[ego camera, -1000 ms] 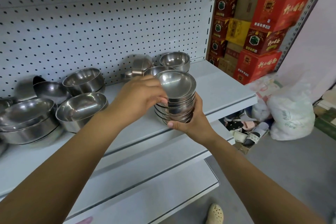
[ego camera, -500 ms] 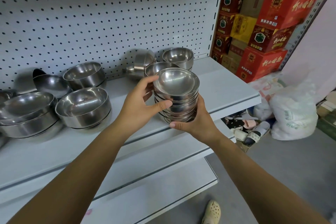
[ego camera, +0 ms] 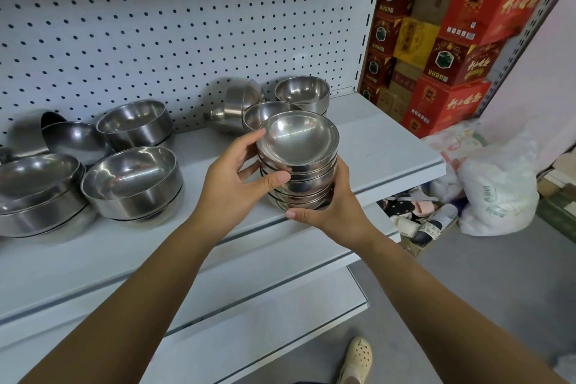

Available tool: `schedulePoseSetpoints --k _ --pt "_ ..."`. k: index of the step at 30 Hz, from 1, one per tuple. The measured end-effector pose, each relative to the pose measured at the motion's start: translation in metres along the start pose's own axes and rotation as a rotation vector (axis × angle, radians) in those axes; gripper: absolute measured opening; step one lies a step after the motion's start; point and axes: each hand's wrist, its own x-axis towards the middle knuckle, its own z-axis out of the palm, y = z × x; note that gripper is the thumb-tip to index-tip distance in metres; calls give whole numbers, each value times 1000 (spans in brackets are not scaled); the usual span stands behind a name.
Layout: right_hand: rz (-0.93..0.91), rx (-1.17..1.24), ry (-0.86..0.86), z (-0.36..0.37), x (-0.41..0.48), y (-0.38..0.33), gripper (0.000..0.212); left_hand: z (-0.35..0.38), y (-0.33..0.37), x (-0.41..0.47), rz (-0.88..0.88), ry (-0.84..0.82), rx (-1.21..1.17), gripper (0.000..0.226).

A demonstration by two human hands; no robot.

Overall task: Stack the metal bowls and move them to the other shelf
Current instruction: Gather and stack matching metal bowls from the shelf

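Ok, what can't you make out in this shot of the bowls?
- Head view: how many bowls are in the held stack; left hand and right hand cover its sides.
- Head view: whether the stack's base touches the shelf; the right hand hides it.
- Head view: the big bowls at far left, cut by the frame edge.
- Head view: print on the red boxes, blurred.

Bare forearms (ego camera: 149,296), and a cream clog (ego camera: 358,358) (holes across its top) on one foot.

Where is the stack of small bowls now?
In the head view, the stack of small bowls is centre frame, gripped between the left hand and the right hand at the front edge of the shelf, in front of a loose bowl.
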Motion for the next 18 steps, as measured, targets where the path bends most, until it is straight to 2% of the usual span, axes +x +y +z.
schedulePoseSetpoints --k 4,8,18 --pt "9 -20 6 -1 1 3 124 -2 1 2 7 -3 6 78" --pt "-3 -38 27 1 -1 4 136 -1 2 3 -5 8 -16 77" --pt "-7 -46 99 7 -6 7 130 -2 1 6 -17 -2 -53 79"
